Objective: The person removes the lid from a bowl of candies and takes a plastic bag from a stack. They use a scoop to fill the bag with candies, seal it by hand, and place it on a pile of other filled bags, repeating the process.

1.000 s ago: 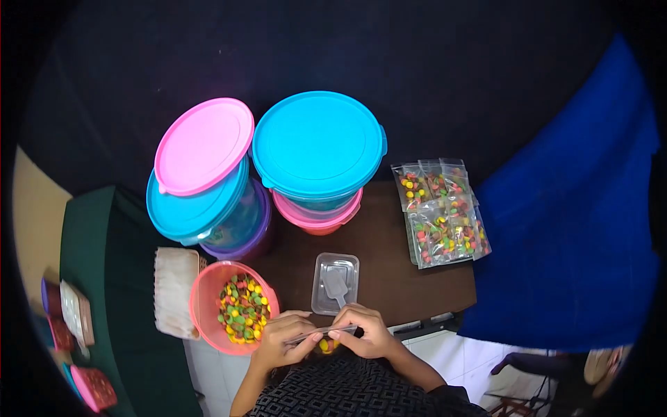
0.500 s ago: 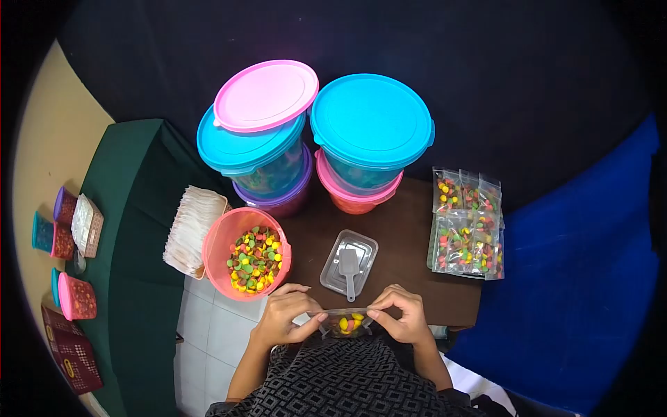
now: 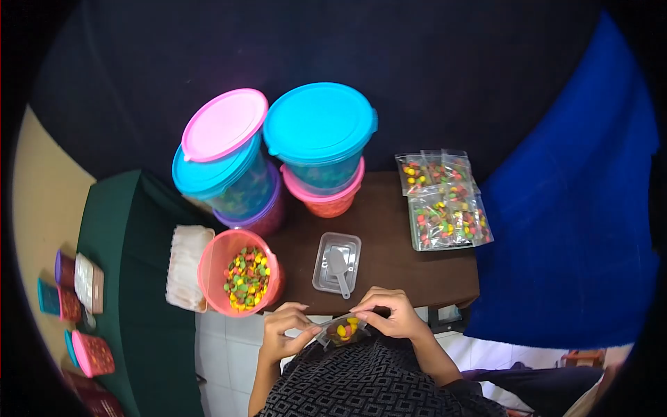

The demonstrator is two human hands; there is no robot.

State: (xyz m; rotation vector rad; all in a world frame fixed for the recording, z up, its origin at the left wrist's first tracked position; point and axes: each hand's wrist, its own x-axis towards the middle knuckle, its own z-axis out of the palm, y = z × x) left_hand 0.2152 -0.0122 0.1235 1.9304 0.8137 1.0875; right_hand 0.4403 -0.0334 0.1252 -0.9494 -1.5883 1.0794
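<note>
Presently left hand (image 3: pixel 286 333) and right hand (image 3: pixel 389 316) each pinched an end of the small candy bag (image 3: pixel 342 330) at the worktop (image 3: pixel 389 267) near edge | pink candy bowl (image 3: pixel 240 281) just left | scoop tray (image 3: pixel 337 263) behind | filled bags (image 3: pixel 445 201) far right

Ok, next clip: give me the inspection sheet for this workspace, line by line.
Surface: small dark brown table, bare near its front edge.
Job's things: small clear bag of coloured candies, held between both hands; pink tub of candies, open; clear tray with scoop.
Clutter: filled candy bags at back right; stacked lidded tubs; white stack beside the pink tub.
Grippers: left hand and right hand both pinch the bag.
Cables: nothing seen.
Surroundings: green-covered side table, blue cloth, tiled floor.
</note>
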